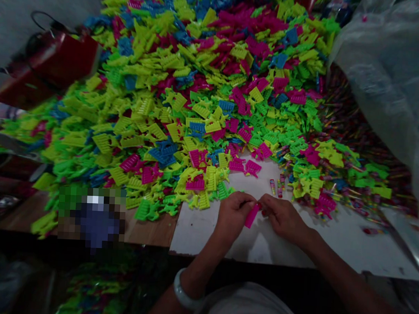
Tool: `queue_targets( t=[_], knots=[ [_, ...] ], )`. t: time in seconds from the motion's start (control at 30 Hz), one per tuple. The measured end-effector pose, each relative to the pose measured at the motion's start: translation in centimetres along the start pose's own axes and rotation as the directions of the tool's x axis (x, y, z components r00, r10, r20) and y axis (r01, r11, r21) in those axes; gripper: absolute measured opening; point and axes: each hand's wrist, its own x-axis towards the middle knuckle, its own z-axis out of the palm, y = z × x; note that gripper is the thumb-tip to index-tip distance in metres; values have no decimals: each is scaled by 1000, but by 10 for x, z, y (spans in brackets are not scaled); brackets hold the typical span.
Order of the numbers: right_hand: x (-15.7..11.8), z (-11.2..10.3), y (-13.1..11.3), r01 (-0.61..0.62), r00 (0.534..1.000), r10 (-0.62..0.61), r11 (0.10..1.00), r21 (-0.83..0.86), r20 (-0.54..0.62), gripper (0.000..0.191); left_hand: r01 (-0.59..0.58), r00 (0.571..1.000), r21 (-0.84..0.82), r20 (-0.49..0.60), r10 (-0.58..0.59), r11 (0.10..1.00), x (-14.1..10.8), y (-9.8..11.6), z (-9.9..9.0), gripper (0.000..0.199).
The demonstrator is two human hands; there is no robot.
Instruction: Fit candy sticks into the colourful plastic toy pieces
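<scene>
My left hand (233,214) is closed on a small flat pink plastic piece (251,216), which hangs tilted below the fingertips. Close against it, my right hand (281,216) pinches something small and reddish, mostly hidden by the fingers. Both hands meet above a white board (199,226) at the table's front edge. Just beyond them lie a few small printed tubes (272,186) with coloured ends. Loose pink pieces (253,168) of ridged plastic rest a little farther back on the board.
A large heap of yellow, green, blue and pink plastic pieces (142,108) covers the table. At the right, many small tubes (353,121) lie beside a translucent plastic sheet (387,67). A red box-like object (60,67) with a cable stands at left. One tube (374,231) lies near the right front.
</scene>
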Motion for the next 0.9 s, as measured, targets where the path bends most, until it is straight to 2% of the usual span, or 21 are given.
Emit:
queue_targets(
  t=[0.13,0.3,0.43,0.5,0.67,0.9],
  knots=[
    [2,0,-2,11,996,-15,999,-51,-86,11,-34,998,46,-60,37,998,0,5,2,13],
    [2,1,-2,43,988,-57,994,-100,-141,21,68,997,-59,-29,-70,996,4,6,7,13],
    [-4,4,-2,31,990,-51,988,-152,-130,24,91,992,-64,-79,-96,994,1,3,11,13],
    [-7,4,-4,20,995,-38,981,-193,-94,26,119,990,-102,-63,-126,988,1,3,11,13],
    [-5,1,-10,27,1000,-31,919,-394,-4,58,177,983,-160,-27,-184,971,4,7,11,13],
    [1,7,-7,33,994,-78,876,-481,-74,42,151,979,-101,-124,-163,983,1,4,18,11]
  ],
)
